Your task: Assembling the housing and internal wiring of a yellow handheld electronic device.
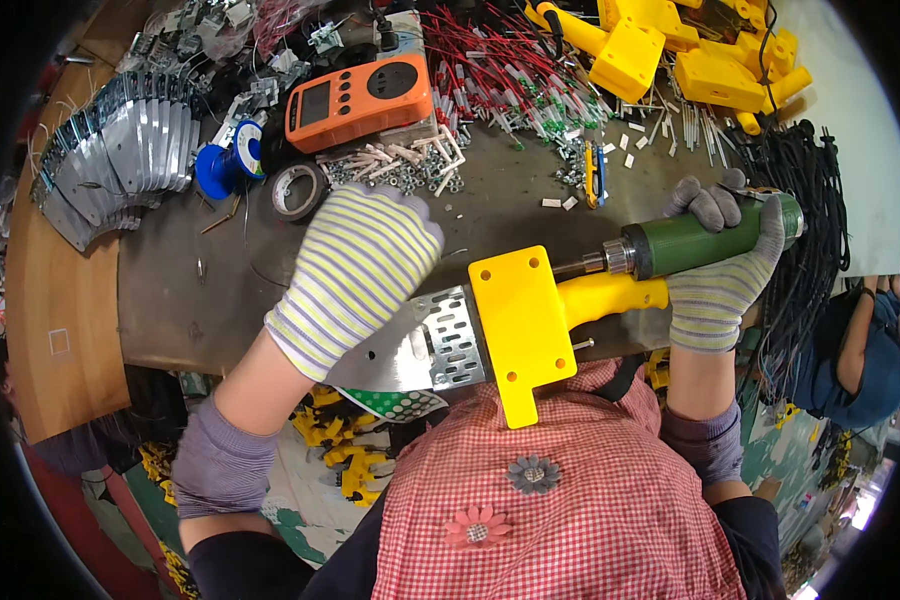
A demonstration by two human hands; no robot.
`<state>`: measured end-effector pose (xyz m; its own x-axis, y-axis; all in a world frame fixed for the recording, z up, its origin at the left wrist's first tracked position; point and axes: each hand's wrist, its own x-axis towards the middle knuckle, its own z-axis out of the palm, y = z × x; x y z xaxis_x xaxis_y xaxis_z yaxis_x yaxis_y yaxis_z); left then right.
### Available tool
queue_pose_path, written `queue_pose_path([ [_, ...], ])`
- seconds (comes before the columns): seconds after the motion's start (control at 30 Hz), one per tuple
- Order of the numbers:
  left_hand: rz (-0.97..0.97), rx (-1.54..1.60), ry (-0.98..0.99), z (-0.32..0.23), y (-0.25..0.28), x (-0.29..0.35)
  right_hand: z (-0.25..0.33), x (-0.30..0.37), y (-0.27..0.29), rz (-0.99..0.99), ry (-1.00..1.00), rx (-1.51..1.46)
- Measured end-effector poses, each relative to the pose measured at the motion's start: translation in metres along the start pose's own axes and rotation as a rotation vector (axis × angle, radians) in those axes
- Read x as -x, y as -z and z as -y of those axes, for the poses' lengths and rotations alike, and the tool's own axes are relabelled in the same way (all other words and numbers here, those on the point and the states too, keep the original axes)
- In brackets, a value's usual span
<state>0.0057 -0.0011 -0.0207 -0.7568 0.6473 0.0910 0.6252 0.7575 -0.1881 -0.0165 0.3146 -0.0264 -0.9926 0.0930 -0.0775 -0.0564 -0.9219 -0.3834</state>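
My right hand (pixel 722 285), in a striped grey-fingered glove, is wrapped round a green electric screwdriver (pixel 705 243). Its bit points left, just behind the upper part of a yellow plastic housing (pixel 520 325). That housing has a handle on its right and a perforated metal plate (pixel 410 345) running out to its left. A screw (pixel 584 344) sticks out of its lower right side. My left hand (pixel 365 265), gloved in stripes, is closed above the plate's left part; its fingertips are turned away, so what they hold is hidden.
Across the back of the table (pixel 200 300) lie an orange meter (pixel 360 100), a blue spool (pixel 228 160), black tape (pixel 298 190), red-wired parts (pixel 500 70) and yellow housings (pixel 630 60). Fanned metal plates (pixel 125 145) lie left; black cables (pixel 805 220) hang right. Another person (pixel 850 350) is at far right.
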Motion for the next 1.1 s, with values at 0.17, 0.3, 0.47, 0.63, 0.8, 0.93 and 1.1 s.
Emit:
queue_pose_path([
  [0.17, -0.519, 0.521, 0.505, -0.027, 0.003, 0.028, 0.0, 0.004, 0.0, 0.014, 0.003, -0.024],
  [0.3, -0.512, 0.646, 0.654, -0.076, 0.006, 0.047, 0.006, 0.006, 0.004, 0.07, -0.042, -0.057],
  [0.47, -0.567, 0.534, 0.594, -0.086, -0.006, 0.05, 0.005, 0.015, 0.001, -0.014, -0.039, -0.074],
  [0.63, -0.558, 0.502, 0.528, -0.088, -0.004, 0.051, 0.005, 0.016, 0.005, -0.02, -0.044, -0.109],
  [0.8, -0.551, 0.527, 0.513, -0.086, -0.002, 0.049, 0.005, 0.014, 0.003, -0.027, -0.054, -0.124],
  [0.93, -0.532, 0.568, 0.5, -0.084, -0.006, 0.049, 0.004, 0.012, 0.004, -0.008, -0.048, -0.132],
  [1.1, -0.552, 0.649, 0.584, -0.084, -0.004, 0.041, 0.001, 0.006, -0.001, 0.034, -0.062, -0.157],
])
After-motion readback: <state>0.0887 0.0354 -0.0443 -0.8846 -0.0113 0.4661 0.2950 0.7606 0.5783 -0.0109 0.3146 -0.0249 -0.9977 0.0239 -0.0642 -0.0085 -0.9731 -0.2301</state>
